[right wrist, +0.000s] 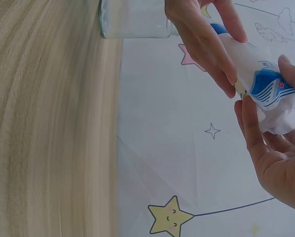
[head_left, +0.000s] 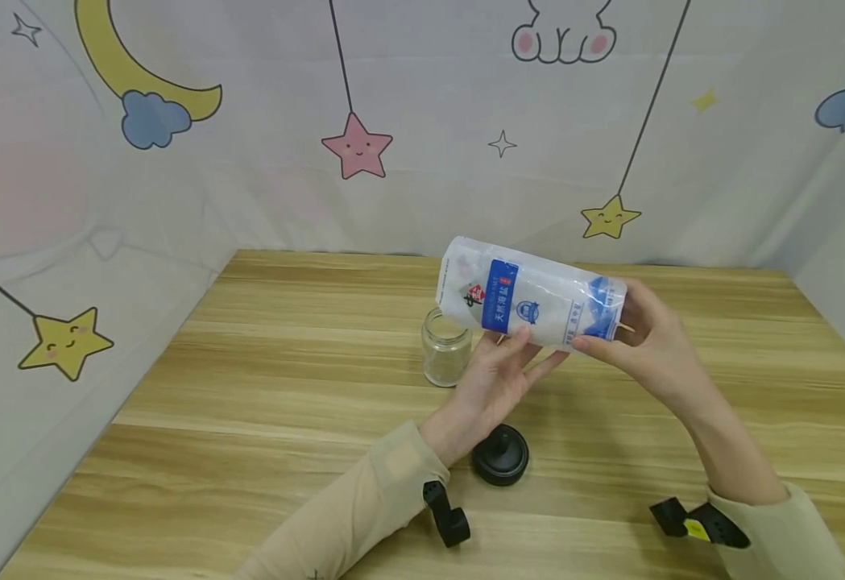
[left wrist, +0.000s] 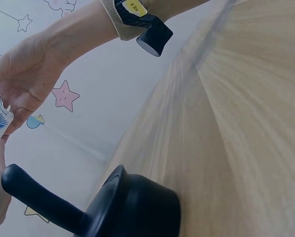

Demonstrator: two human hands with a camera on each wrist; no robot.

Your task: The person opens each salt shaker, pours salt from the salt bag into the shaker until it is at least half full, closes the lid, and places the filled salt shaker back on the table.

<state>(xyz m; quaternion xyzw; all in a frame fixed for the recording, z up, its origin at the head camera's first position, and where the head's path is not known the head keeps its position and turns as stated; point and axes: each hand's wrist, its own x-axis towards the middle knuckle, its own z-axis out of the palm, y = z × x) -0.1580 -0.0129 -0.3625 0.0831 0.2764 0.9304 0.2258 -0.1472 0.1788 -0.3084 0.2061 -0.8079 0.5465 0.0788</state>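
White bag (head_left: 538,302) raised, tilted, near the glass jar (head_left: 447,358); right hand (head_left: 657,346) pinches one end, left hand (head_left: 490,383) grips from below, apparently sharing its weight.

A small tabletop set, staged for recording, is suggested, though whether it is housed in a home, a studio or elsewhere cannot be told. The wood-grained table (head_left: 248,443) is enclosed at the back and both sides by a pale, creased fabric backdrop (head_left: 408,217). Nursery-style motifs are printed on it: a yellow moon (head_left: 150,80), a blue cloud (head_left: 154,119) and a smiling pink star (head_left: 358,147). The recording is betrayed by the small black devices (head_left: 447,515) that are worn at both sleeve cuffs. A kitchen-like note is lent by a bag of salt (head_left: 538,298), a glass jar (head_left: 447,348) and a knobbed black lid (head_left: 500,455).
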